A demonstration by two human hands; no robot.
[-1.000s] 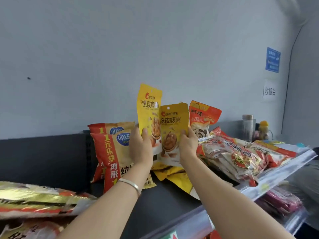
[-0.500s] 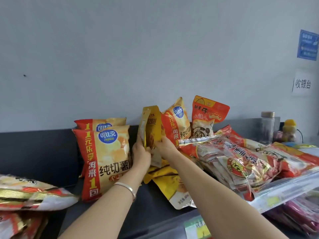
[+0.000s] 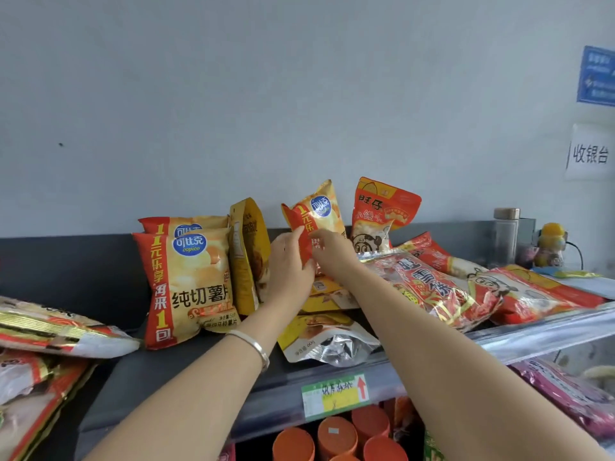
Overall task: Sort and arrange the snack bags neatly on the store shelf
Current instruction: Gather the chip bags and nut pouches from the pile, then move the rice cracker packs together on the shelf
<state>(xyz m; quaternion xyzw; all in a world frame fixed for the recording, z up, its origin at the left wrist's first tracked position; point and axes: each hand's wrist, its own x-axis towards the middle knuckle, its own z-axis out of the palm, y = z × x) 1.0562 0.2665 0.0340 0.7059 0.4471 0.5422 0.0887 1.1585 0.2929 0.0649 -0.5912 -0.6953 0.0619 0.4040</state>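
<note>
On the dark top shelf [image 3: 173, 364], two red-and-gold chip bags [image 3: 188, 281] stand upright at the left. The yellow nut bags [image 3: 248, 254] stand edge-on just right of them. Both my hands hold a third chip bag [image 3: 321, 214], tilted, at mid shelf. My left hand [image 3: 288, 267] grips its lower left edge, and my right hand [image 3: 329, 251] pinches its lower part. More yellow pouches [image 3: 319, 337] lie flat below the hands. An orange-red standing pouch [image 3: 379, 214] is behind on the right.
Red rice-cracker packs [image 3: 432, 287] lie in a heap on the right. More flat bags [image 3: 50, 327] lie at the far left. A bottle [image 3: 505, 234] and a yellow toy [image 3: 550, 244] stand at the far right. Orange canisters [image 3: 336, 437] fill the shelf below.
The yellow nut bags I held up now stand beside the chip bags, released. Both hands moved right and took hold of the tilted chip bag.
</note>
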